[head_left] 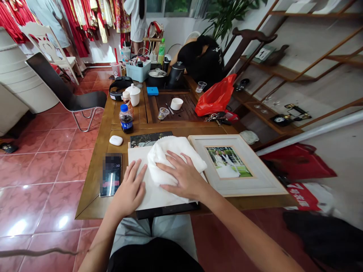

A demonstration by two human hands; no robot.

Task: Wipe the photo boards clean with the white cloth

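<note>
At the near edge of the worktop (92, 189), a white cloth (159, 153) sits bunched on a white board (161, 199). Right hand (180, 172) spread over cloth, left hand (132, 189) on board; each grip unclosed, fingers apart. Judged: cloth light, limp, best gathered by a thick fold; board stiff, held by edges.

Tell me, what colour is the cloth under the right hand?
The cloth is white; the head view shows it best.

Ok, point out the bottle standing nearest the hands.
The blue-capped bottle: it stands closest to the left hand. The pale-capped bottle is just behind it, and the green bottle is farther back, near the light-blue basket.
</note>
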